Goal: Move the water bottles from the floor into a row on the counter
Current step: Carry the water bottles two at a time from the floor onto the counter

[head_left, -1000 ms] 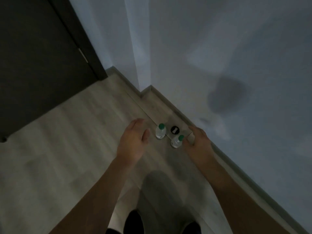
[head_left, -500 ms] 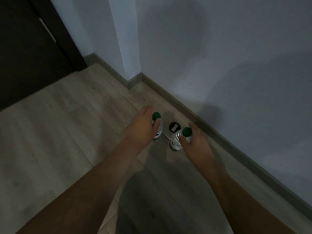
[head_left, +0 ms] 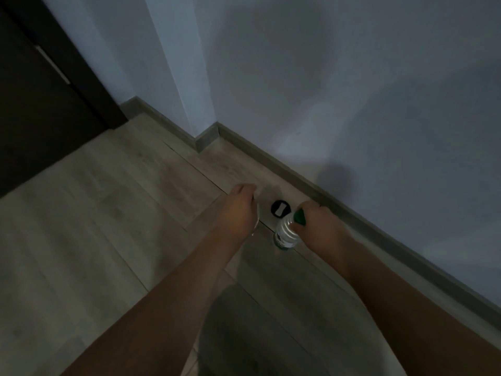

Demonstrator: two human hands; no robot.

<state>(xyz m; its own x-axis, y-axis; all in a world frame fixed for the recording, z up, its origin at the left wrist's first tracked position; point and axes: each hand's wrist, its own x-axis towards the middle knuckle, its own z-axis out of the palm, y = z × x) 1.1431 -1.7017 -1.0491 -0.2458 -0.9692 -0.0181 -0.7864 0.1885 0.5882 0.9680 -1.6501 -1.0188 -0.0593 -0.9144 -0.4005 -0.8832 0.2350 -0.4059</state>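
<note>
Two small clear water bottles with green caps are low over the wooden floor near the wall. My right hand [head_left: 315, 222] grips the right bottle [head_left: 286, 234] at its neck, just under the green cap; the bottle tilts toward me. My left hand [head_left: 238, 210] is curled round the left bottle [head_left: 256, 217], which shows only as a thin clear edge beside my palm; its cap is hidden. The counter is not in view.
A small black round disc with a white mark [head_left: 280, 208] lies on the floor between my hands. A grey skirting board [head_left: 352, 213] runs along the wall on the right. A dark door [head_left: 40, 104] stands at the left.
Both hands have closed round the bottles. The left bottle's green cap has vanished under my hand, and the right bottle has tipped toward me in my grip.
</note>
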